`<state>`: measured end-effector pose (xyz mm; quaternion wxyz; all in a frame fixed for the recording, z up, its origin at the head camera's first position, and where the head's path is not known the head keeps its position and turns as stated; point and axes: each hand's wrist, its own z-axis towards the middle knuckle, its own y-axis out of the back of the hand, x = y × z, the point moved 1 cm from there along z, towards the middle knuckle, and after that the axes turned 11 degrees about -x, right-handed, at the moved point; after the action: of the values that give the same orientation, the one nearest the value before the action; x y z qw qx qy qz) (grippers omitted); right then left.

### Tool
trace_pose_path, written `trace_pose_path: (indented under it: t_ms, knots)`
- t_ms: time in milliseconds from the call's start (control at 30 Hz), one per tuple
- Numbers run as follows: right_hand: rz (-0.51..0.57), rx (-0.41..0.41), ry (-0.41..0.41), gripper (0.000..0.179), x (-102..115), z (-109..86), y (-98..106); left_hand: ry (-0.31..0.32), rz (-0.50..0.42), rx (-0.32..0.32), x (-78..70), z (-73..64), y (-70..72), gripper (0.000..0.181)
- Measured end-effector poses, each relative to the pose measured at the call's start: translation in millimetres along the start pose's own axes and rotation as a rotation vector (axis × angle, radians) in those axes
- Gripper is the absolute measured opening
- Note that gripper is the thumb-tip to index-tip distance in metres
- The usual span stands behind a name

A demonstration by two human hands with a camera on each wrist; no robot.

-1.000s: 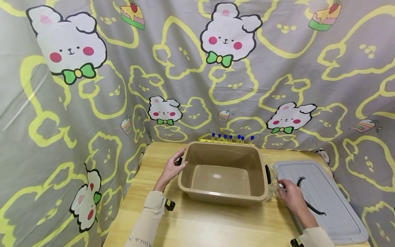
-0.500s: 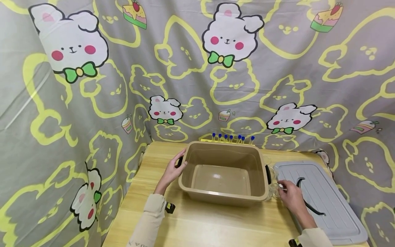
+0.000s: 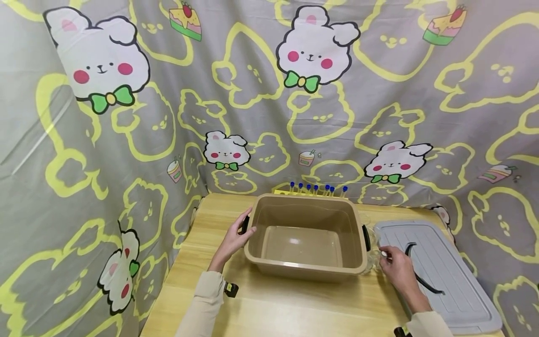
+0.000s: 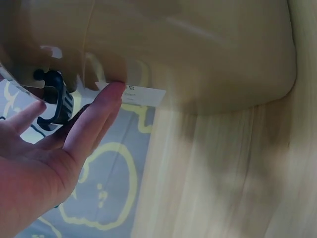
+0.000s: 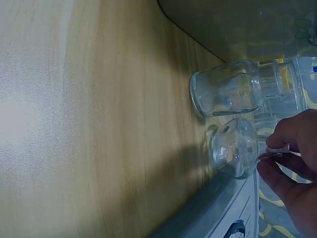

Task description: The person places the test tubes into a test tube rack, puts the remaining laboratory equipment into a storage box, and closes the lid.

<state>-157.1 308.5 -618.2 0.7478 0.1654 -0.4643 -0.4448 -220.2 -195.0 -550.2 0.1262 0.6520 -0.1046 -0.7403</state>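
Observation:
A brown plastic bin [image 3: 303,267] stands on the wooden table, its inside bare. My left hand [image 3: 234,238] rests against the bin's left end, beside the black handle [image 4: 60,101]. Its fingers are fairly straight, and one fingertip touches the wall by a white label [image 4: 143,95]. At the bin's right end, my right hand [image 3: 397,270] pinches the neck of a small round-bodied glass alcohol lamp [image 5: 234,148] between thumb and fingers. The lamp's base is at the table surface. A taller clear glass bottle [image 5: 225,89] stands upright close beside it.
A grey lid [image 3: 442,262] with a black handle lies on the right side of the table. Behind the bin, several blue-capped tubes [image 3: 309,187] stand in a yellow rack [image 3: 280,192]. More clear glassware is partly hidden beyond the bottle. A patterned curtain [image 3: 261,70] hangs behind.
My left hand shifts slightly along the bin's left end, its thumb still at the rim. The right hand and the lamp stay nearly in place.

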Motion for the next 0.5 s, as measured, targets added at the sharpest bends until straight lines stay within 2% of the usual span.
trace_pose_path:
  t_ms: [333, 500]
  knots:
    - [0.025, -0.038, 0.026, 0.026, 3.7, 1.4, 5.8, 0.002, -0.039, -0.032, 1.6, -0.3, -3.4, 0.065]
    - [0.054, -0.076, 0.034, 0.027, 8.2, 4.2, 13.3, 0.007, -0.039, -0.003, -19.4, -7.8, 0.6, 0.064]
